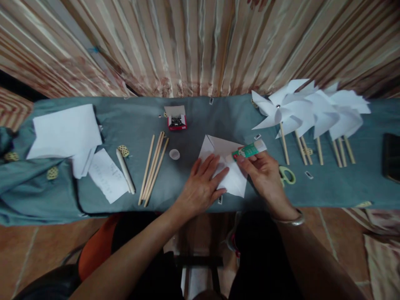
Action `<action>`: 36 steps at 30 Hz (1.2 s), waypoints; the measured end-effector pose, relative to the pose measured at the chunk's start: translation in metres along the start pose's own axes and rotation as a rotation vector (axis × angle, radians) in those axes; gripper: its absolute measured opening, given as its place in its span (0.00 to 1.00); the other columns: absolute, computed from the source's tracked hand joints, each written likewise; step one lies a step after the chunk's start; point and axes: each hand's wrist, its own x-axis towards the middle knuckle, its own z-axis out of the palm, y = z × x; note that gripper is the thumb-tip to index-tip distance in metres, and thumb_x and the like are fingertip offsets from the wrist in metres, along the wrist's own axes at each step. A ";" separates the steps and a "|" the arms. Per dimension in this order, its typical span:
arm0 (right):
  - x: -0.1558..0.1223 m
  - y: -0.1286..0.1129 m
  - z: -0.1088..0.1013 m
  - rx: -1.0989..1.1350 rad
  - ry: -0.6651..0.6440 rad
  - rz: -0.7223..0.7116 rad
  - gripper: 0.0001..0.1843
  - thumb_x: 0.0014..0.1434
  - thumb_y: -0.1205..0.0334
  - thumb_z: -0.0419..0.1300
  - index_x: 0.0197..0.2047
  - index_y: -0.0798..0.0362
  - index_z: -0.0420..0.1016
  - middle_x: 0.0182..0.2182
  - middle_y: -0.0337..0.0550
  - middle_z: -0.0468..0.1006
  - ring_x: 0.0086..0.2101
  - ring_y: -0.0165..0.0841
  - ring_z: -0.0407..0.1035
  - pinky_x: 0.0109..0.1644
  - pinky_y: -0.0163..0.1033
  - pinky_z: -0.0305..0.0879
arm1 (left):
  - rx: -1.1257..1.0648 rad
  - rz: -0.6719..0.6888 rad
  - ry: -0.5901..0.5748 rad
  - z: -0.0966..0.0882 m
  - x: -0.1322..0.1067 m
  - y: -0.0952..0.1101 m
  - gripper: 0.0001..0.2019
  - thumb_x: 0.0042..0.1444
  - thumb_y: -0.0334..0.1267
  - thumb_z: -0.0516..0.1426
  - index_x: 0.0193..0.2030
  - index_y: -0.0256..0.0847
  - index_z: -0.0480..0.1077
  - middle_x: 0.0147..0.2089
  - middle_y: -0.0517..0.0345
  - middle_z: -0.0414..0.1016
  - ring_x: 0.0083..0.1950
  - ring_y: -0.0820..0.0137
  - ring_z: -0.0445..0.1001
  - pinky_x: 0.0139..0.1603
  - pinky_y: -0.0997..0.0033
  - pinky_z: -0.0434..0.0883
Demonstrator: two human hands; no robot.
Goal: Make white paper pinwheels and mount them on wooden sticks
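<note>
Gluing step, I reckon: right grip (265,176) closed round the glue stick (250,150), tip on the white paper (218,148) mid-table (328,187). Left grip (203,183) open, flat, pinning it. Next calls for a steady dab.

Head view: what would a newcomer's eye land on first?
The row of white paper pinwheels on wooden sticks, at the far right of the blue-grey cloth-covered table, stands out first. At centre, the left hand presses flat on a white cut paper square while the right hand holds a green-and-white glue stick to it. A bundle of bare wooden sticks lies to their left.
</note>
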 end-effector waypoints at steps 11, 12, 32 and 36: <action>-0.009 0.003 -0.005 -0.578 -0.047 -0.206 0.15 0.58 0.49 0.63 0.44 0.49 0.75 0.37 0.44 0.81 0.38 0.40 0.74 0.46 0.46 0.68 | 0.045 -0.008 -0.035 0.003 0.001 -0.001 0.30 0.62 0.55 0.53 0.66 0.43 0.61 0.72 0.41 0.55 0.73 0.48 0.51 0.69 0.38 0.52; -0.009 0.003 -0.004 -0.595 -0.049 -0.216 0.15 0.58 0.49 0.63 0.44 0.49 0.75 0.37 0.44 0.81 0.38 0.40 0.74 0.46 0.47 0.68 | 0.041 -0.011 -0.037 0.003 0.001 -0.001 0.30 0.62 0.55 0.53 0.66 0.43 0.61 0.72 0.40 0.55 0.73 0.48 0.51 0.69 0.39 0.52; -0.012 0.004 0.002 -0.786 -0.027 -0.314 0.14 0.61 0.48 0.59 0.43 0.48 0.74 0.33 0.43 0.79 0.34 0.39 0.73 0.42 0.45 0.70 | -0.042 -0.039 0.015 0.007 0.001 -0.001 0.29 0.60 0.55 0.55 0.65 0.45 0.62 0.74 0.41 0.50 0.75 0.45 0.43 0.68 0.36 0.52; -0.012 0.005 0.003 -0.806 -0.015 -0.320 0.15 0.61 0.47 0.59 0.43 0.48 0.74 0.34 0.43 0.79 0.33 0.39 0.73 0.41 0.45 0.69 | -0.046 -0.051 0.004 0.006 0.002 0.000 0.29 0.60 0.54 0.56 0.65 0.45 0.63 0.74 0.41 0.50 0.75 0.45 0.43 0.68 0.37 0.53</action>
